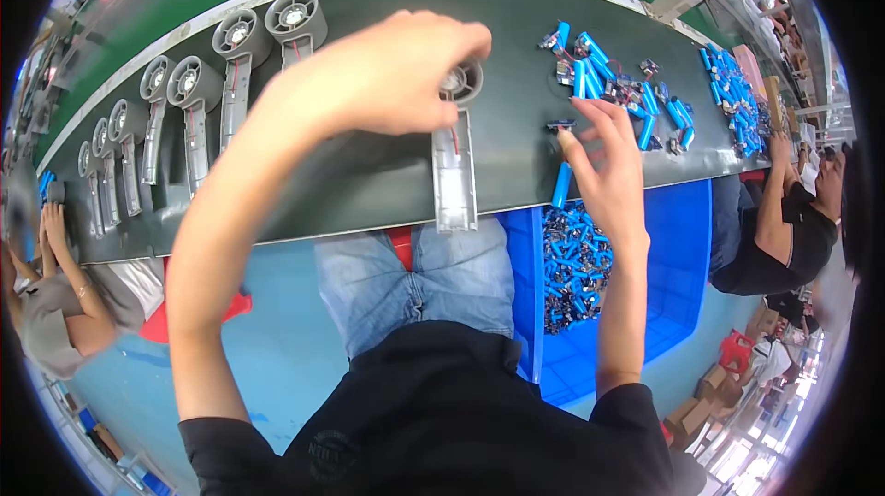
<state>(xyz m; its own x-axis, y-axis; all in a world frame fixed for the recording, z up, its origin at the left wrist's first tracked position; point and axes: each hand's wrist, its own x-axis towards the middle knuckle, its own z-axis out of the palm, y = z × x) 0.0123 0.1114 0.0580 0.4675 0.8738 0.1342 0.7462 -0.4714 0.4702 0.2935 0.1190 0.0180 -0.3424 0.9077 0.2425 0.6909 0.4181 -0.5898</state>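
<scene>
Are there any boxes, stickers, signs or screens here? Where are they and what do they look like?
Blue bin: a big plastic tub under the belt's near edge, by the right hand; holds blue battery cells.
Cardboard boxes: brown, stacked on the floor at lower right.
Red crate: small, on the floor beside those boxes.
Signs, screens, stickers: none clear enough to tell.

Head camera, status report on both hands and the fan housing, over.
Left hand grips the head of the grey fan housing on the belt. Right hand pinches a blue battery cell at the belt edge. Nothing between them.
</scene>
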